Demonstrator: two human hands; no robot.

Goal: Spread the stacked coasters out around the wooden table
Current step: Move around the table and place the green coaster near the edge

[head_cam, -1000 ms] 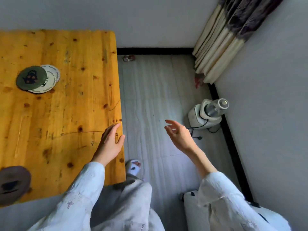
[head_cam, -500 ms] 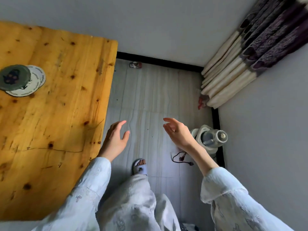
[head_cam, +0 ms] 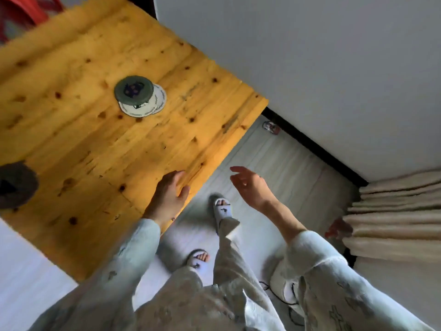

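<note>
One wooden table [head_cam: 100,144] takes up the upper left of the view, its yellow knotted boards running slantwise, and it serves as the landmark for everything else. Past the table's far edge a pale wall [head_cam: 310,56] rises, with a black skirting strip [head_cam: 317,149] along its foot. Beside the table's right edge lies a pale floor [head_cam: 274,168], where the person stands in light trousers [head_cam: 202,295] and white slippers [head_cam: 223,207]. Well away from the table, at the right side, hang cream curtains [head_cam: 393,211]. Behind the table's far left corner something red [head_cam: 21,13] shows, too blurred to tell what it is.

On the table, toward its middle, sits the stack of coasters [head_cam: 139,96]: a dark green round one on top, with white ones fanned out a little from under it. Well apart from that stack, at the table's left edge, lies a single dark coaster [head_cam: 16,185], blurred and partly cut off.

The left hand [head_cam: 169,197] is over the table's right edge, fingers loosely spread, holding nothing; whether it touches the wood cannot be told. The right hand [head_cam: 250,185] hangs off the table, above the floor, fingers apart and curled slightly, also empty. Near the skirting beyond the table's corner lies a small object [head_cam: 270,127], too small to tell.
</note>
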